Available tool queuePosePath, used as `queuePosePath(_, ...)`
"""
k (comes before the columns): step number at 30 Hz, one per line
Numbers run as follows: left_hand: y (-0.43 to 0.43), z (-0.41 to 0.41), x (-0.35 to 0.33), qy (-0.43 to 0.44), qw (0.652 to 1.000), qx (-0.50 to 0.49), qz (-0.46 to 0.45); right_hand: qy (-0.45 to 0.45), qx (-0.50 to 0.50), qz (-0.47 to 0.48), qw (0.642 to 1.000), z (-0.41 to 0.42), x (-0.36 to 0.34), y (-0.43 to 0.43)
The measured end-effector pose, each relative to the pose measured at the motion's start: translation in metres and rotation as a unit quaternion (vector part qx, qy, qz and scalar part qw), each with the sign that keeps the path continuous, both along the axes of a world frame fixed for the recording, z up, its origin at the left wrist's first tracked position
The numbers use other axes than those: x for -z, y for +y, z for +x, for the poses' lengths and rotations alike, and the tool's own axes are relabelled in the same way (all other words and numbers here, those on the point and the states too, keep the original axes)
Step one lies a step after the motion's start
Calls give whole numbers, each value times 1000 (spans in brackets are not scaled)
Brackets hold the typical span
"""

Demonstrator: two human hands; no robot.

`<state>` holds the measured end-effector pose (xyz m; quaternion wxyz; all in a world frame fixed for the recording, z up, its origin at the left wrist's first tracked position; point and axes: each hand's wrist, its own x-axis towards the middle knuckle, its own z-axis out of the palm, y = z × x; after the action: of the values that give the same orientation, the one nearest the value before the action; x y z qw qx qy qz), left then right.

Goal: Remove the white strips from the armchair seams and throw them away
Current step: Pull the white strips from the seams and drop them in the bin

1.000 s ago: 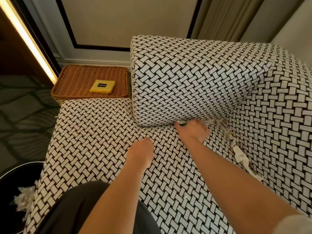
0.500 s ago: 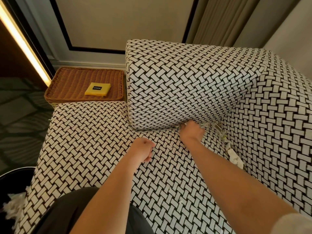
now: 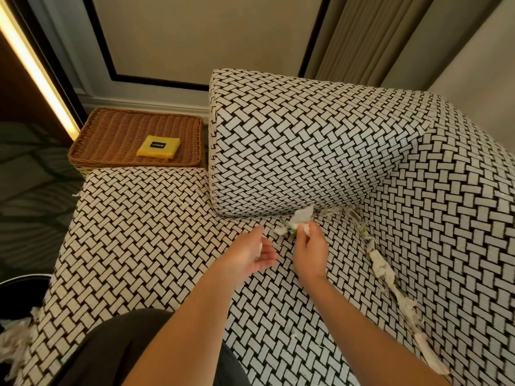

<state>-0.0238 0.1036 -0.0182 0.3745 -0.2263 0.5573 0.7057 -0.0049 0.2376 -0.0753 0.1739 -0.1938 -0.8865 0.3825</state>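
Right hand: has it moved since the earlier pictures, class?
Yes. The right hand has drawn back from the armrest seam, toward the person, gripping a white strip.

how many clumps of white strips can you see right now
3: a wad pinched in the right hand, a long run along the right seam of the armchair, a pile in the black bin at lower left. More may be hidden in the seams.
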Motion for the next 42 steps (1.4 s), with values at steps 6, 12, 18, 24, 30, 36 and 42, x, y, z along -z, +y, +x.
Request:
queuePosePath(6, 2, 4, -2, -33, 999, -29, 25, 16, -31, -175, 984, 45, -20, -32)
queuePosePath(12, 3, 9, -12, -7, 998, 5, 68, -35, -119, -173, 977, 36, -27, -44)
queuePosePath(18, 2, 4, 0, 12, 1000, -15, -2, -96, -120, 84, 985, 22, -24, -43)
queuePosePath(24, -1, -9, 13, 42, 996, -42, -64, -37, -143, -76, 986, 15, -37, -8)
queuePosePath(30, 1, -10, 14, 75, 991, -13, -106, -96, 81, -8, 992, -32, -8, 58)
queuePosePath(36, 1, -13, 13, 76, 993, -27, -91, -265, 137, 196, 934, -66, 1, 88)
queuePosePath(42, 4, -15, 12, 136, 979, 1, -152, -293, 160, 169, 927, -77, 0, 95)
